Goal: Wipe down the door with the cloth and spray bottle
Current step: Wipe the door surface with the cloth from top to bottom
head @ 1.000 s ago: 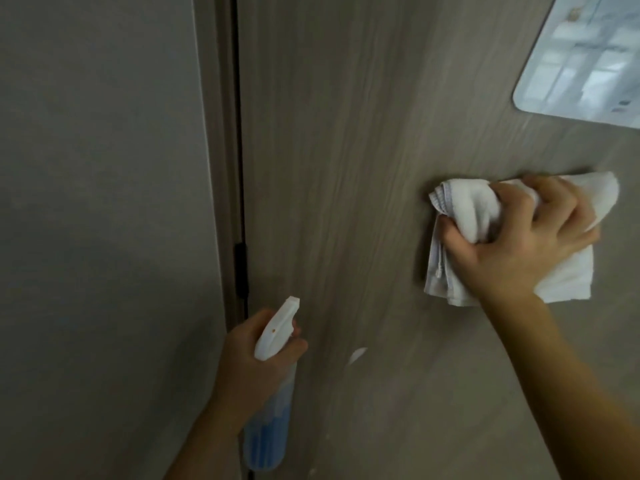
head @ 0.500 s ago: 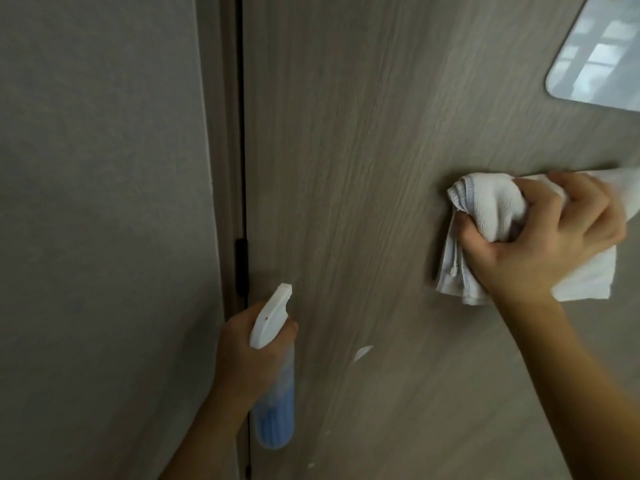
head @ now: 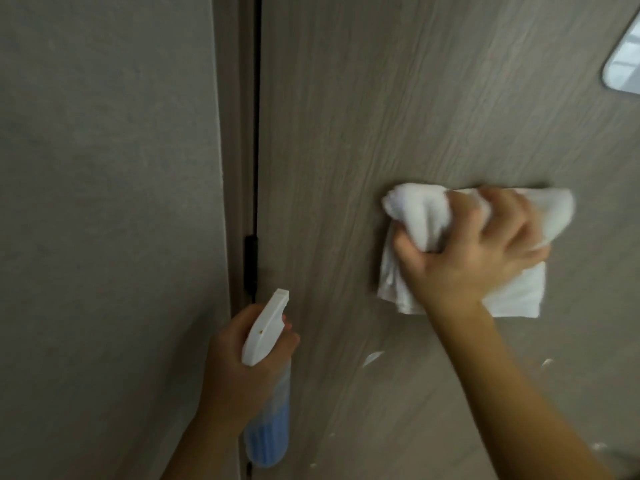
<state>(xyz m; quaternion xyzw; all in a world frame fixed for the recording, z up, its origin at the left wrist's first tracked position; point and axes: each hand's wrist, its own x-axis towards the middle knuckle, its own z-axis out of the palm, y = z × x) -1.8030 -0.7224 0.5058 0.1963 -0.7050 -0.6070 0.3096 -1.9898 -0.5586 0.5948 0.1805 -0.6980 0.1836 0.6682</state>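
1. Head view, right hand: the right hand (head: 467, 251) grips a bunched white cloth (head: 433, 216) and presses it flat against the wood-grain door (head: 346, 133). Fingers are curled over the upper fold; the lower corners of the cloth hang free beneath the palm.

2. Head view, left hand: the left hand (head: 242, 362) is wrapped round the neck of the spray bottle (head: 266, 424), white trigger head uppermost, nozzle aimed up along the door. The bottle is held low, just beside the hinge-side gap (head: 257, 133). Whether a finger rests on the trigger cannot be told.

3. Change noted: against the pictures of a second and half a second ago, the cloth sits further left relative to the glossy plate (head: 623, 64) at upper right, which has slid toward the frame edge. Part of this is head movement, but the blur on the fingers suggests a live stroke. The bottle hand is in much the same posture.

4. Bearing on the task: judged as wiping in progress at mid-panel, with no spraying at present.

5. Outstanding: pale flecks (head: 372, 358) lie on the door below the cloth, apart from it. That lower area appears not yet wiped, and the task is likely only partly done.
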